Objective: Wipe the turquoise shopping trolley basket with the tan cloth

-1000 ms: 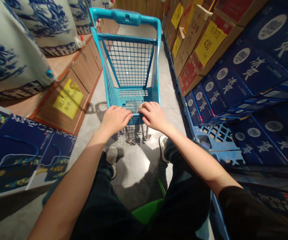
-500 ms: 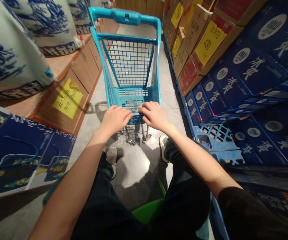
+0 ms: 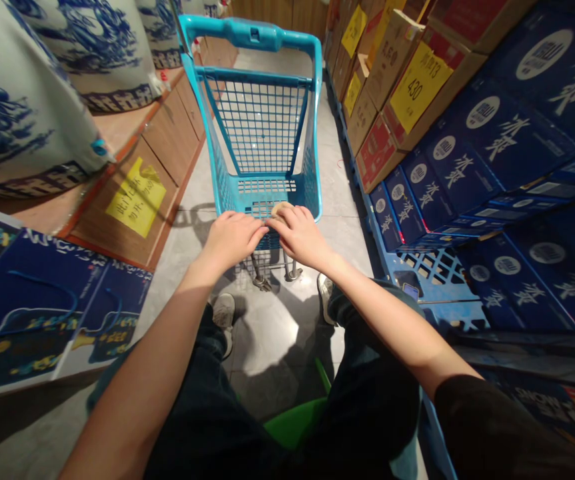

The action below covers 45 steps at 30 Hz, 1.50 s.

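A turquoise plastic shopping cart stands on the floor before me, its near end low between my hands. My left hand is closed over the near rim of the cart, thumb towards the right. Beside it, my right hand has its fingers bent over the same rim, thumb and fingertips close to the left thumb. From under the right fingers shows a small tan piece. Most of it is hidden, so its kind cannot be made out. The basket's grid floor shows beyond the hands.
Blue cartons and brown boxes are stacked on blue pallets at right. On the left, white-and-blue printed jars stand on a wooden cabinet, with dark blue gift bags nearer. Something green is beneath me.
My right hand has slid left along the rim towards my left hand. The tan piece now shows more above its fingers. My left hand and the cart have hardly moved.
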Available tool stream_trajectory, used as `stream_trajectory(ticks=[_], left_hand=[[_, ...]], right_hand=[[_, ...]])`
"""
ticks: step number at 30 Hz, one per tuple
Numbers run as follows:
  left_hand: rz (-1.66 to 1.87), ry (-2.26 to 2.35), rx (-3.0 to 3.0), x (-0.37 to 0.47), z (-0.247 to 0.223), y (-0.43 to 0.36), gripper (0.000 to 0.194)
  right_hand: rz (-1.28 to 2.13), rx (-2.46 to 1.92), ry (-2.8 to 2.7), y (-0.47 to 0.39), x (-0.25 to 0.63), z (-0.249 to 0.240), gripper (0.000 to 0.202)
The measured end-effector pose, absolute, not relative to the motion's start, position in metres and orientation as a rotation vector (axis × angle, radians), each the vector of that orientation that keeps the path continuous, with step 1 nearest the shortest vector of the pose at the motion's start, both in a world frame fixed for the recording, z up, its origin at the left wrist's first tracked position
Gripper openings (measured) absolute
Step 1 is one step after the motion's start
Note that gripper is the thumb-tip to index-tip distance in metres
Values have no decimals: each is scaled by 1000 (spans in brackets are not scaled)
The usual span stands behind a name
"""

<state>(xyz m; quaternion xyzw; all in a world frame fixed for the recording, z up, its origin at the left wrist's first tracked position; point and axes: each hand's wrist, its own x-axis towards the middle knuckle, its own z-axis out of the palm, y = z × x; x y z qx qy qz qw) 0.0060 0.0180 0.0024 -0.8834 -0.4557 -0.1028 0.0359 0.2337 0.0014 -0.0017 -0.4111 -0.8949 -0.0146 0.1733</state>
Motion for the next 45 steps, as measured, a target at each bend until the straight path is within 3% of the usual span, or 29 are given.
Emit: stream_trajectory(ticks=[7, 15, 24, 30, 37, 45], left_hand=[[-366, -1420, -2719, 9, 1, 18, 47], [-313, -1450, -2712, 12, 3, 17, 42], [-318, -1417, -2696, 14, 0, 19, 46], [-297, -1393, -2680, 13, 2, 17, 47], [-328, -1414, -2767, 8, 6, 21, 43], [-443, -1375, -2773, 2, 0, 23, 46]], right_hand=[[38, -1346, -2438, 6, 250, 6, 32], [52, -1119, -2470, -4, 220, -10, 57], [10, -1454, -2414, 10, 249, 6, 30], [-44, -1111, -2511, 4, 234, -7, 52], [61, -1228, -2445, 25, 276, 3, 35], [-31, -978, -2386, 12, 252, -27, 53]])
